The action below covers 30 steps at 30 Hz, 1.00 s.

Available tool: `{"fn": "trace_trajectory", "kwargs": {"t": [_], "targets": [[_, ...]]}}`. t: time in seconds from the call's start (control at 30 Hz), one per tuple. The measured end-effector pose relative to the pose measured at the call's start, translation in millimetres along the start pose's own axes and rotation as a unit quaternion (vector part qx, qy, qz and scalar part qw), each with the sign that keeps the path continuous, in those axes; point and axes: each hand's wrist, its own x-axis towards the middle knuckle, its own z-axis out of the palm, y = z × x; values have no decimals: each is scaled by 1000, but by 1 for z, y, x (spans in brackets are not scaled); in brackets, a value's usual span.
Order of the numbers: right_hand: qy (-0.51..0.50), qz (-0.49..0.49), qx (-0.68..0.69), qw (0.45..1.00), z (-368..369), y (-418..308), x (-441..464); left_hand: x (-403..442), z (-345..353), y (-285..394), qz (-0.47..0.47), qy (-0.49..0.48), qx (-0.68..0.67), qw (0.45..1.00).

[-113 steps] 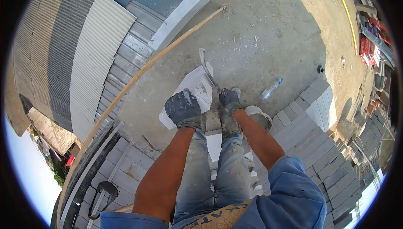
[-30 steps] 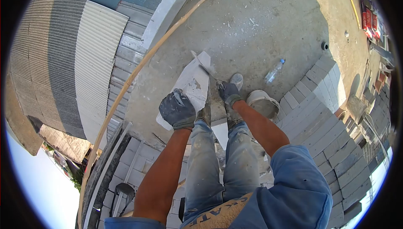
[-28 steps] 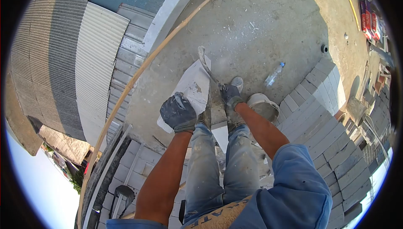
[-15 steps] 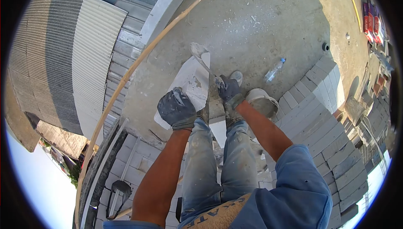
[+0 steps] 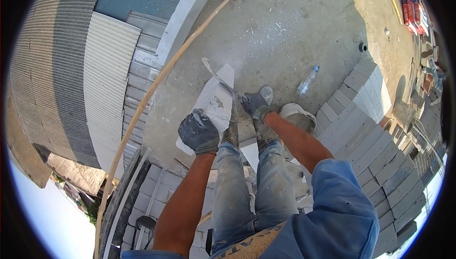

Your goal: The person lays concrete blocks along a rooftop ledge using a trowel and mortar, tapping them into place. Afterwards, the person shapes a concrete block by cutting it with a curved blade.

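My left hand, in a dark work glove, is closed on the near end of a pale lightweight block. The block is tilted, with a chipped, rough patch on its right side. My gloved right hand is wrapped round the handle of a trowel. Its mortar-crusted blade shows nearly edge-on and crosses the block's far end; whether it touches the block I cannot tell. Just right of my right hand stands a bucket holding grey material, near my shoe.
A plastic bottle lies on the concrete floor, which has white crumbs on it. Stacked grey blocks rise at the right. A long wooden pole slants along the left, beside a low wall and corrugated roofing.
The trowel blade has turned from showing its face to nearly edge-on, and its tip has swung left over the block's far end. My left hand keeps its hold on the block.
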Motion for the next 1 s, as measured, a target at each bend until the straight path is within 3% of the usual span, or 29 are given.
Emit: {"fn": "trace_trajectory", "kwargs": {"t": [0.07, 0.2, 0.27, 0.37, 0.5, 0.6, 0.67, 0.77, 0.8, 0.9, 1.0], "targets": [[33, -71, 40, 996, -7, -4, -29, -1, -1, -2, -6, -23, -8, 1000], [83, -40, 14, 996, 29, 31, 11, 0, 1, 0, -43, -40, -49, 997], [19, -28, 7, 999, 19, 20, 6, -1, 3, -1, -32, -23, -48, 998], [15, -44, -2, 999, -15, -13, -36, -2, 7, -1, -12, 3, -59, 998], [58, 4, 15, 998, 18, 23, 0, -7, 11, 2, -33, 35, -121, 991], [13, 15, 62, 998, 20, 24, -1, -8, 14, -2, -23, 51, -81, 995], [36, -72, 51, 995, 0, 5, -24, -7, 9, 2, -20, 43, -97, 994], [34, -80, 29, 996, -1, 15, -15, -16, 12, -6, -38, -2, -101, 994], [38, -45, 29, 998, 29, 40, 12, -16, 14, -5, -41, 17, -71, 996], [3, 34, 123, 992, 8, 30, 23, -9, 13, 0, -59, 27, -57, 996], [12, 19, 108, 994, 0, 22, 14, -12, 20, -9, -24, 58, -67, 996]]}}
